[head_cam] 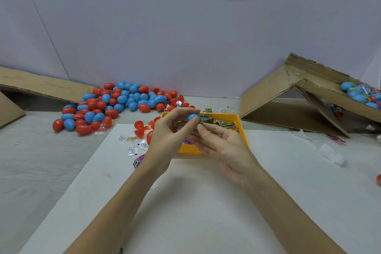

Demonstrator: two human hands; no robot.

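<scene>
My left hand holds a small blue plastic egg between thumb and fingertips, above a yellow tray. A green label is wrapped on the egg's right side. My right hand is palm up, and its fingertips touch the egg and label from below right. The tray holds green and purple printed labels. Both hands hide the tray's front left part.
A heap of red and blue eggs lies at the back left. Loose red egg halves and small paper slips lie left of the tray. A tilted cardboard box at the right holds labelled eggs. Cardboard leans at far left.
</scene>
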